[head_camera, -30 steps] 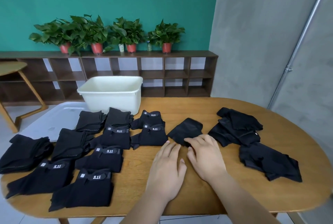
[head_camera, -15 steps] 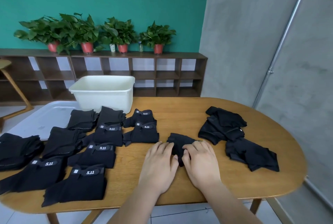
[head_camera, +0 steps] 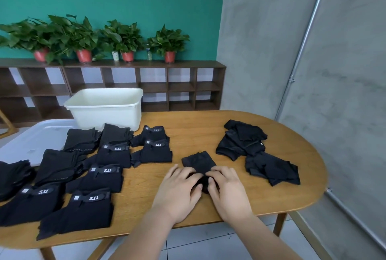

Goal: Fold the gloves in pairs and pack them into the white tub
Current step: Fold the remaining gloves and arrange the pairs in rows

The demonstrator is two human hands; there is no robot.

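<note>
A black glove [head_camera: 198,161] lies flat on the wooden table [head_camera: 208,130], just beyond my hands. My left hand [head_camera: 177,192] and my right hand [head_camera: 228,191] meet over its near end, fingers bent, each pinching the fabric between thumb and fingertips. The near part of the glove is bunched and mostly hidden under my fingers. The white tub [head_camera: 104,107] stands at the table's far left; what it holds cannot be seen from here. Several folded pairs [head_camera: 108,155] with "5.11" straps lie in rows in front of the tub.
A heap of loose black gloves [head_camera: 242,142] and another [head_camera: 271,168] lie to the right of my hands. A white lid [head_camera: 31,140] sits at the far left. Shelves with potted plants [head_camera: 83,40] line the back wall. The table's near edge runs just below my wrists.
The glove has come nearer to me and turned. My hands went from lying flat beside it to closing over its near end and pinching it. The view shifted right.
</note>
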